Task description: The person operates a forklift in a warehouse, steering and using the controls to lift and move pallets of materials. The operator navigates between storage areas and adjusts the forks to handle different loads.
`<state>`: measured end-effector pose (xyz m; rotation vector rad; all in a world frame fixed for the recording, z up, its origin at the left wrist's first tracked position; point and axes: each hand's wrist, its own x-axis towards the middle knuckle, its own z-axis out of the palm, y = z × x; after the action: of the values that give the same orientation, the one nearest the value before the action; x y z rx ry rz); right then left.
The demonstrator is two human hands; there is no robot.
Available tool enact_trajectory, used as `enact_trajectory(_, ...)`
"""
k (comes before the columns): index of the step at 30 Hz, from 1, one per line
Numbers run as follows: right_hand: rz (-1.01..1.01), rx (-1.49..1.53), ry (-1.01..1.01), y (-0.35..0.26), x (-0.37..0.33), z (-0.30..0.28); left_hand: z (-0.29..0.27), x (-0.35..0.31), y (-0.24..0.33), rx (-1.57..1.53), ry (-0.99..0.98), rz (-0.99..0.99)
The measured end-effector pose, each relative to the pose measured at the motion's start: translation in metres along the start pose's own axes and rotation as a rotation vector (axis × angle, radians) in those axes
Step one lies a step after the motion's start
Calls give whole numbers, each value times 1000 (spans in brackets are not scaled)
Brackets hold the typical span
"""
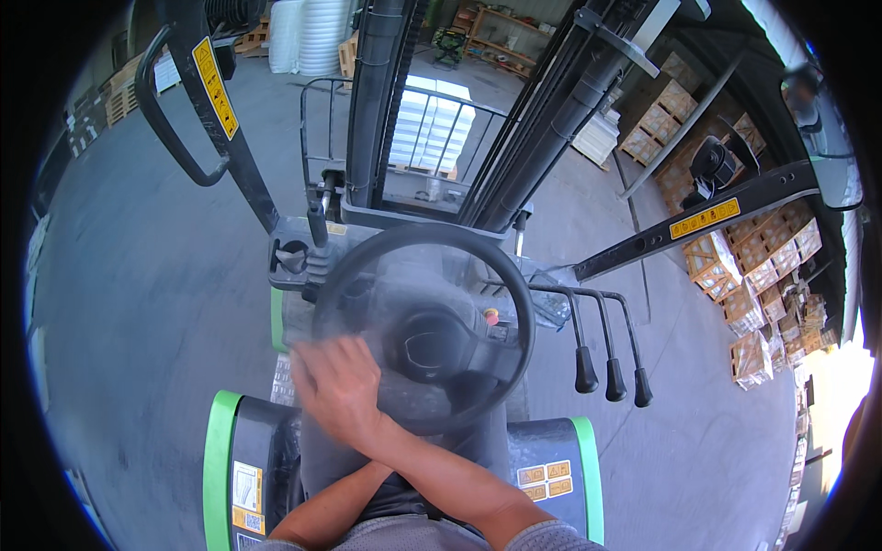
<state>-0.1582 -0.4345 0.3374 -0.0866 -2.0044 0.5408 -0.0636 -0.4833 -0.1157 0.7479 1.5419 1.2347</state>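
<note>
I sit at a forklift's black steering wheel. My right forearm crosses over to the left, and my right hand lies at the wheel's lower left rim. Its fingers look stretched out and slightly apart, somewhat smeared by motion; the palm faces down, out of sight. My left forearm passes beneath the right one near the wrist. The left hand is hidden there, so its fingers do not show. On the wheel's right, a red button sits on the console.
Three black-knobbed levers stand right of the wheel. Ahead rise the mast and a load guard; beyond it is a white stack on a pallet. Wooden crates line the right side. A mirror hangs at the upper right.
</note>
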Motion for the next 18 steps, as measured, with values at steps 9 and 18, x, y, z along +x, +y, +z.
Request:
enact_trajectory(9, -11, -68, 155, 7, 46, 43, -12, 2, 44, -277, 92, 242)
enact_trajectory(18, -4, -76, 167, 3, 54, 23, -9, -23, 92, -108, 157, 5)
